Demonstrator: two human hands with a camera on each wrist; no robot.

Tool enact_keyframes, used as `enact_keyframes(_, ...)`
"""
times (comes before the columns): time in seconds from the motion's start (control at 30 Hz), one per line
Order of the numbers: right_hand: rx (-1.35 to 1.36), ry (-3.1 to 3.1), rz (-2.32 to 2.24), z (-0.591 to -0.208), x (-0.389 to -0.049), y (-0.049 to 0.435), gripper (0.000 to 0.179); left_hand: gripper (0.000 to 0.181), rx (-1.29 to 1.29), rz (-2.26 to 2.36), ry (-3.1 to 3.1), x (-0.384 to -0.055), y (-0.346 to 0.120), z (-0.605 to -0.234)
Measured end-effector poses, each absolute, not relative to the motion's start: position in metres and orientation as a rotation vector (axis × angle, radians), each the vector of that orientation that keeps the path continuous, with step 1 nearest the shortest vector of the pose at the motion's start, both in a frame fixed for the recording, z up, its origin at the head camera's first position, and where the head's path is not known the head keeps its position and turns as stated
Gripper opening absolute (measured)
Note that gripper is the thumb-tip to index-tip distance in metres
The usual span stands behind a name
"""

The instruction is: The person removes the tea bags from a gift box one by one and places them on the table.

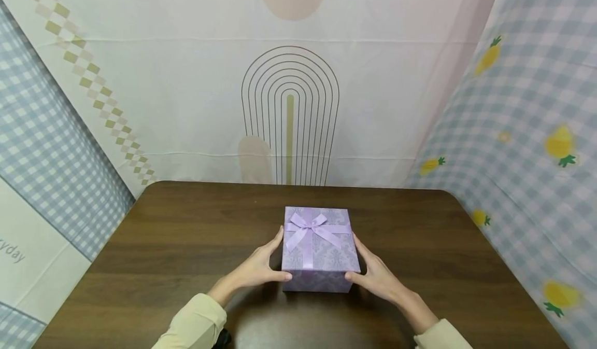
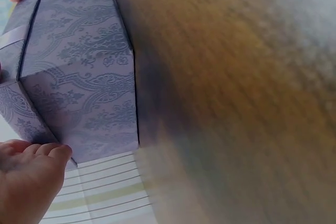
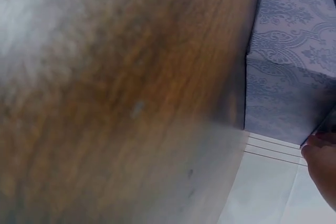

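A lavender gift box (image 1: 322,253) with a damask pattern sits on the brown table, its lid in place. Ribbon crosses the lid and is tied in a bow (image 1: 311,226). My left hand (image 1: 256,267) grips the lid's left side, thumb on the front edge and fingers along the side. On the opposite side my right hand (image 1: 380,276) holds the lid the same way. In the left wrist view, curled fingers (image 2: 52,153) rest at the lid's lower rim. The right wrist view shows only part of the right hand (image 3: 323,161) at the box's far corner.
The wooden table (image 1: 196,224) has rounded far corners. Behind it hangs a pale cloth (image 1: 196,105) with an arch print. Blue checked cloths flank it, the right cloth (image 1: 522,183) printed with yellow pineapples. A small dark object (image 1: 223,337) shows beside the left sleeve.
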State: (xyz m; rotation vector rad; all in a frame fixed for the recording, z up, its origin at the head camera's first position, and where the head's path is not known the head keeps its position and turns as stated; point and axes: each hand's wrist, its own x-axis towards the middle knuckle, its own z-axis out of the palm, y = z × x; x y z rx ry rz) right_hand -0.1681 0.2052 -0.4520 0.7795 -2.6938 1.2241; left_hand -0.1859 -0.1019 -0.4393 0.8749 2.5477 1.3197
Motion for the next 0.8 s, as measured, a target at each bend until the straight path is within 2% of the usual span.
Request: enact_keyframes(0.8,0.776,-2.651,1.174,-0.414,-0.169,0.191,0.102,0.104,0.980,1.353,2.574,-0.192,-0.115,-0.409)
